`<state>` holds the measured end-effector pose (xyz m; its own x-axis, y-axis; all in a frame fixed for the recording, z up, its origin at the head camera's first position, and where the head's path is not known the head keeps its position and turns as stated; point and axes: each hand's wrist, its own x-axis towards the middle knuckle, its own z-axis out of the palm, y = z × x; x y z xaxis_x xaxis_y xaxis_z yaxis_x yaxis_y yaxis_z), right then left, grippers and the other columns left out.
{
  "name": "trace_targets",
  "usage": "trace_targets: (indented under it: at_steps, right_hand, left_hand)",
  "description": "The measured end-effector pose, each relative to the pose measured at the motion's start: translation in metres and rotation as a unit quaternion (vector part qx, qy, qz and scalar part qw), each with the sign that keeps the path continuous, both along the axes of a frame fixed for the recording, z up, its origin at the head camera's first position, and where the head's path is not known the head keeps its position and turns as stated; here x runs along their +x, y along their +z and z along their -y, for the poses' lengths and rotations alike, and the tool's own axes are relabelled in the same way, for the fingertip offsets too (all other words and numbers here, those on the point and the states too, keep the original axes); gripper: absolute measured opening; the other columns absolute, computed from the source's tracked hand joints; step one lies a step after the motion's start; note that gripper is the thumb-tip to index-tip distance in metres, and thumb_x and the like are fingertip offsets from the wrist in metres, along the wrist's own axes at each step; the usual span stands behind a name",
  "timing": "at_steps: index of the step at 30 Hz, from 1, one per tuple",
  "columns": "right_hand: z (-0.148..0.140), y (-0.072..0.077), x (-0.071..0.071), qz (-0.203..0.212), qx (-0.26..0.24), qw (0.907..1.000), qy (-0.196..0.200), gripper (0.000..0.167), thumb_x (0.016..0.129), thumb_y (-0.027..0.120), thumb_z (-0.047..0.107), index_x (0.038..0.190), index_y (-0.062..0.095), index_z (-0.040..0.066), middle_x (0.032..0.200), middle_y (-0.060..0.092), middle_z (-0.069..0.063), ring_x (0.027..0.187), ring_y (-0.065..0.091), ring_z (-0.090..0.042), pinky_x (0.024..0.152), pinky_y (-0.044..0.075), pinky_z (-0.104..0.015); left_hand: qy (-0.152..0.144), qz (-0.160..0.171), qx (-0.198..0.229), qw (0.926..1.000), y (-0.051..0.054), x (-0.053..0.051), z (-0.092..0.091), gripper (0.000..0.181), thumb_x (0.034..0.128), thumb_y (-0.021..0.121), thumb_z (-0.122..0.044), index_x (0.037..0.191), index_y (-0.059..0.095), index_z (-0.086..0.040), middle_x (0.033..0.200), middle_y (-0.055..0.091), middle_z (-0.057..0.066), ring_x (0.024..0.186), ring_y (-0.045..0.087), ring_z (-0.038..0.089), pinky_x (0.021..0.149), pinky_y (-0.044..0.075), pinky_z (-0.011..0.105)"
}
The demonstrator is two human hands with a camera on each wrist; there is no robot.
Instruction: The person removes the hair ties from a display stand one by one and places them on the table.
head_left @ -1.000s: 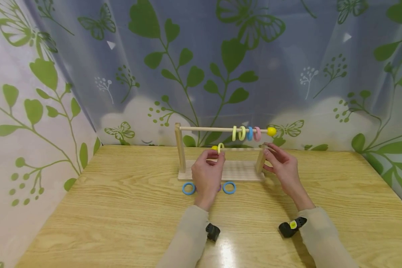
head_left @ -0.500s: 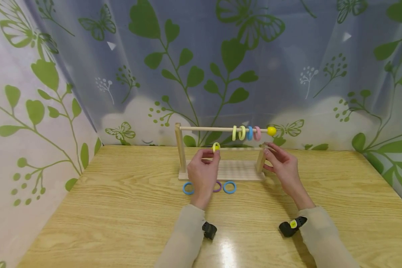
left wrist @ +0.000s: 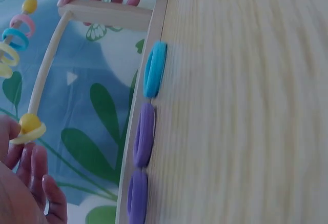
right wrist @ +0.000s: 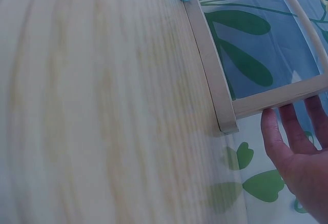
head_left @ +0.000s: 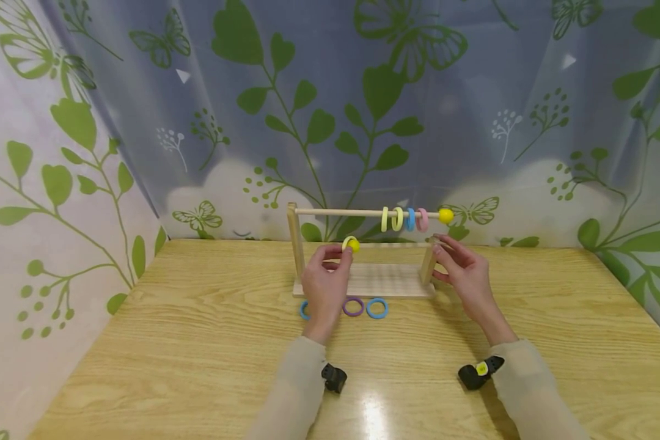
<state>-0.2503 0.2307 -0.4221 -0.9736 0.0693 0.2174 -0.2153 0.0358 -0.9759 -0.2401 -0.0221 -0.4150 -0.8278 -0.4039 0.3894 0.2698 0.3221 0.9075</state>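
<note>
My left hand (head_left: 324, 290) pinches a pale yellow ring (left wrist: 34, 134) between thumb and finger. That ring is at the yellow ball (left wrist: 29, 122) on the left end of the stand's lower rod (head_left: 393, 245); whether it still encircles the ball I cannot tell. At the other end, my right hand (head_left: 464, 275) holds the short right post (head_left: 427, 270) of the wooden stand near its top, its fingers against the outer side. On the upper rod (head_left: 341, 212) hang two pale yellow rings, a blue ring (head_left: 410, 219) and a pink ring (head_left: 422, 220).
Before the stand's base (head_left: 385, 287) lie a blue ring (head_left: 377, 308), a purple ring (head_left: 353, 307) and another blue ring (head_left: 304, 310), partly behind my left hand. Another purple ring (left wrist: 137, 198) shows in the left wrist view. A patterned curtain (head_left: 330, 122) hangs behind the table.
My left hand has moved the yellow ring leftward along the lower rod to its ball end. The purple ring on the table has come into sight. My right hand has stayed on the post.
</note>
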Motion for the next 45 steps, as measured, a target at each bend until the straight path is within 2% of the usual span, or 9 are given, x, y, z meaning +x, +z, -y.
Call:
trace_targets:
  at_steps: [7,14,21,26,37,45]
  right_hand:
    - [0.0,-0.001,-0.001,0.0,-0.006,1.0,0.002,0.049,0.1,0.066,0.027,0.144,0.058,0.006,0.112,0.07,0.023,0.102,0.07,0.004,0.076,0.061,-0.024]
    - [0.0,-0.001,-0.001,-0.004,-0.017,0.9998,0.005,0.047,0.1,0.066,0.025,0.143,0.059,0.006,0.111,0.071,0.022,0.102,0.07,0.004,0.075,0.061,-0.024]
    - [0.0,-0.002,-0.001,-0.004,-0.019,0.9998,0.007,0.047,0.1,0.066,0.024,0.143,0.058,0.005,0.11,0.072,0.023,0.102,0.07,0.004,0.075,0.061,-0.024]
    - [0.0,-0.002,-0.001,-0.008,-0.016,0.9998,0.004,0.047,0.1,0.066,0.024,0.143,0.058,0.005,0.111,0.071,0.023,0.102,0.07,0.004,0.075,0.061,-0.024]
    - [-0.001,-0.002,-0.001,-0.007,-0.014,0.9999,0.005,0.048,0.1,0.066,0.024,0.143,0.058,0.005,0.111,0.071,0.023,0.102,0.07,0.004,0.075,0.062,-0.025]
    - [-0.001,-0.001,-0.001,-0.003,-0.018,0.9998,0.007,0.048,0.1,0.067,0.024,0.143,0.058,0.005,0.111,0.071,0.023,0.102,0.07,0.003,0.075,0.062,-0.024]
  left_hand:
    - [-0.011,0.013,0.007,0.9998,-0.002,-0.002,0.016,0.017,0.0894,0.079,-0.026,0.096,0.077,-0.01,0.09,0.079,0.006,0.069,0.065,0.014,0.063,0.052,0.022]
    - [-0.031,-0.007,0.001,0.9995,-0.001,-0.002,0.028,0.017,0.0891,0.08,-0.021,0.099,0.078,-0.008,0.088,0.078,0.009,0.07,0.066,0.019,0.064,0.052,0.019]
    - [-0.049,-0.036,-0.003,0.9982,-0.001,0.003,0.04,0.015,0.0882,0.08,-0.016,0.101,0.077,-0.008,0.087,0.079,0.01,0.069,0.068,0.021,0.064,0.052,0.016]
    - [-0.068,-0.042,-0.003,0.9968,0.0,0.005,0.046,0.014,0.088,0.081,-0.015,0.099,0.077,-0.008,0.087,0.078,0.011,0.07,0.068,0.021,0.064,0.051,0.015]
    - [-0.143,-0.041,-0.006,0.9889,0.002,0.01,0.04,0.011,0.0885,0.08,-0.014,0.097,0.079,-0.007,0.087,0.078,0.013,0.07,0.068,0.019,0.064,0.053,0.019]
    - [-0.184,0.0,-0.033,0.9825,0.005,0.015,0.029,0.011,0.0897,0.079,-0.018,0.097,0.079,-0.011,0.089,0.078,0.008,0.075,0.067,0.013,0.068,0.054,0.02]
